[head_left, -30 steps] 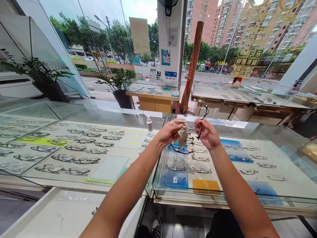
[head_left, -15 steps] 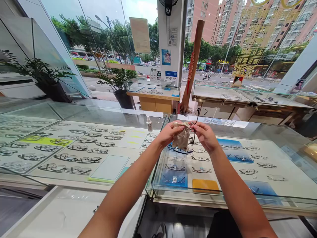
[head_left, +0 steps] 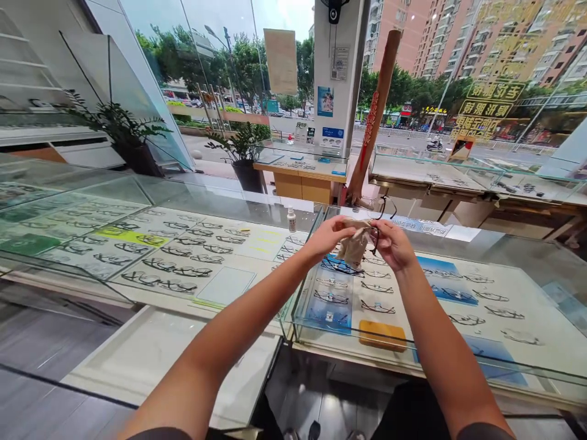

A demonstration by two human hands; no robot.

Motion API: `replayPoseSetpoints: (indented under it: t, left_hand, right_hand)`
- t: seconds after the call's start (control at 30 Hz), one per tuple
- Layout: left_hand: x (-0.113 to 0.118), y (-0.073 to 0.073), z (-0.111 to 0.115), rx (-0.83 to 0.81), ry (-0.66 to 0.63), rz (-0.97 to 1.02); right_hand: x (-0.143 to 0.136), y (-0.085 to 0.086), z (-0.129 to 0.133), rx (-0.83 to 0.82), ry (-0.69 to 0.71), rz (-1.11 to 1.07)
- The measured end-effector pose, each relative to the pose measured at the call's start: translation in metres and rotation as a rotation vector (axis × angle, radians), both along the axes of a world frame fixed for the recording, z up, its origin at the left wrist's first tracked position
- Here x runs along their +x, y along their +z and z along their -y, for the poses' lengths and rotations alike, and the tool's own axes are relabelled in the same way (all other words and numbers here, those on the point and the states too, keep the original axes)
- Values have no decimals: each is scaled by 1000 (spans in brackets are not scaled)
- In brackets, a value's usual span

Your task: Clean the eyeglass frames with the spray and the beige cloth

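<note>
A long glass-topped tabletop (head_left: 215, 194) crosses the scene, spectacle frames (head_left: 219, 249) laid out in rows beneath the glass, and a white drawer (head_left: 151, 348) stands pulled out at near left. The left hand (head_left: 331, 235) and right hand (head_left: 393, 243) come together above the tabletop's right section, towards its left end. The left pinches a cloth (head_left: 353, 250); the right grips a pair of glasses (head_left: 382, 208). The work seems partway along: cloth and glasses are held up close together, and neither has been set down. How much of the lenses has been gone over cannot be told; fingers hide the contact.

The cloth is pale beige, crumpled and hanging in folds. The glasses have a thin dark frame, tilted, with parts showing above and below the right fingers. A small white bottle (head_left: 291, 220) stands upright, farther off to the left, touched by neither hand.
</note>
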State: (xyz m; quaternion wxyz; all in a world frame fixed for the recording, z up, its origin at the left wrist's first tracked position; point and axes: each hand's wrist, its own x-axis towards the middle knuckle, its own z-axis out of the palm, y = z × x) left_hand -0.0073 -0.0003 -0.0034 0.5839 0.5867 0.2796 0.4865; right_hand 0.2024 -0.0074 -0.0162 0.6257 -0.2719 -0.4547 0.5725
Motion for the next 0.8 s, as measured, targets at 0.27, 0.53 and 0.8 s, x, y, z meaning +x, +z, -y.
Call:
replayPoseSetpoints:
  t: [0.27, 0.53, 0.8]
  left_hand:
    - [-65, 45, 152, 286, 164, -603]
    - [-145, -46, 219, 214, 1280, -821]
    - [-180, -163, 240, -144, 1542, -598]
  right_hand:
    - [32, -4, -9, -7, -14, -102]
    - [44, -8, -14, -32, 29, -189]
    - [42, -16, -19, 16, -2, -151]
